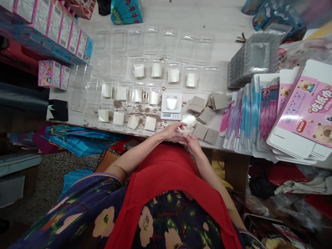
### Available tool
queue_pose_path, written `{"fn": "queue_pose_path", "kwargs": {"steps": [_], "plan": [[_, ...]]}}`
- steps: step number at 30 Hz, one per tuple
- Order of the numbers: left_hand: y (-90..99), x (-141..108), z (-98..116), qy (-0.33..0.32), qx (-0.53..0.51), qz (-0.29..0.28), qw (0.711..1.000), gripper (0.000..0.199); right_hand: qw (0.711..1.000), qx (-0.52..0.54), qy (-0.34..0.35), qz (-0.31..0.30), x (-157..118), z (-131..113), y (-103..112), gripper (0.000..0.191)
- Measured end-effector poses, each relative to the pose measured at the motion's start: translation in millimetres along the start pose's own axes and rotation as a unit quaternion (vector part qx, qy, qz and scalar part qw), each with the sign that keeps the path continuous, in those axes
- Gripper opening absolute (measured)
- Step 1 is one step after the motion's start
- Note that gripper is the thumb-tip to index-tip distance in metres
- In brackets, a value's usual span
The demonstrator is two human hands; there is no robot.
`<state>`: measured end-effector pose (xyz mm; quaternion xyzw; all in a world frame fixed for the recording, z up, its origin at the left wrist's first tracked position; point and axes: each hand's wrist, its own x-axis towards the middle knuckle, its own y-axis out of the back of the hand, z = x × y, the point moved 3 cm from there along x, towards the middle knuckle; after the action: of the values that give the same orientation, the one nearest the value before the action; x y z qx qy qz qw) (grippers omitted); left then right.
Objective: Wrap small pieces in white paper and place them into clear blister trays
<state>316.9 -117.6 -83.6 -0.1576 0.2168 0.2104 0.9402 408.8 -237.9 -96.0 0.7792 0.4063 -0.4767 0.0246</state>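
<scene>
Found well to the left of the hands and farther off: stacked pink cartons (pixel 64 29), with two more nearer. Noted left of the hands, at the near side of the worktop (pixel 220 20): a black box (pixel 61 110), then four white squares (pixel 118 118) in a row. Counted behind these: eight similar squares, lying in transparent trays (pixel 192 70), with further trays beyond. Sited just ahead and left of the hands: a white digital scale (pixel 174 116), bearing one white packet (pixel 172 102). Observed at the near edge: left hand (pixel 172 131) and right hand (pixel 191 142) close together, fingers bent and fingertips nearly closed, pinching a small thin whitish piece (pixel 183 132) between them; exact nature not discernible. Recorded just right of the hands: grey bundles (pixel 196 104). Listed farther right: nested transparent trays (pixel 252 58) and, nearer, flat printed cartons (pixel 306 110) standing and leaning in a row.
</scene>
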Motion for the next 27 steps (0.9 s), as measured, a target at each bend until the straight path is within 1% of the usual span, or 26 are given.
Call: {"fn": "queue_pose_path", "kwargs": {"steps": [4,7,10,13,16,18,19,21,23,24,25,26,27], "plan": [[3.8,-1.0,-10.5,0.023,-0.012,0.079,0.997,0.057,0.999,0.042,-0.004,0.002,-1.8,-1.0,-2.4,0.015],[6.6,-4.3,-10.2,0.033,0.006,0.097,0.995,0.049,0.998,0.057,-0.016,-0.004,-2.0,-1.5,-2.8,0.012],[8.8,-7.6,-4.7,0.013,0.037,0.088,0.995,0.046,0.998,0.053,-0.025,-0.002,-1.4,-1.6,-2.3,0.012],[7.3,-8.8,-0.3,-0.005,0.037,0.049,0.998,0.046,0.998,0.041,-0.038,0.001,-0.2,-0.3,-2.2,0.013],[3.1,-7.1,-0.1,0.009,0.009,0.014,1.000,0.047,0.998,0.026,-0.049,-0.012,1.0,1.8,-3.3,0.017],[0.6,-5.1,-0.9,0.020,0.022,0.018,0.999,0.048,0.998,0.020,-0.051,-0.021,1.8,3.2,-3.7,0.017],[0.3,-4.3,-0.9,0.019,0.043,0.034,0.998,0.047,0.998,0.020,-0.051,-0.020,2.3,3.8,-3.2,0.016],[2.2,-4.4,1.1,0.005,0.114,0.094,0.989,0.043,0.998,0.022,-0.052,-0.009,3.5,4.9,-1.5,0.013],[6.7,-7.7,6.4,-0.020,0.190,0.166,0.967,0.038,0.998,0.020,-0.053,0.010,5.0,5.8,1.0,0.013],[9.1,-10.3,10.0,-0.031,0.212,0.191,0.958,0.036,0.998,0.017,-0.054,0.024,5.9,6.0,2.4,0.012],[11.2,-13.1,13.7,-0.039,0.212,0.203,0.955,0.034,0.998,0.014,-0.054,0.038,6.7,6.2,3.6,0.012],[12.7,-15.9,17.3,-0.041,0.188,0.198,0.961,0.033,0.997,0.011,-0.054,0.051,7.5,6.4,4.3,0.012],[13.3,-18.2,20.5,-0.038,0.144,0.179,0.973,0.034,0.997,0.006,-0.056,0.061,8.1,6.7,4.4,0.012]]}}
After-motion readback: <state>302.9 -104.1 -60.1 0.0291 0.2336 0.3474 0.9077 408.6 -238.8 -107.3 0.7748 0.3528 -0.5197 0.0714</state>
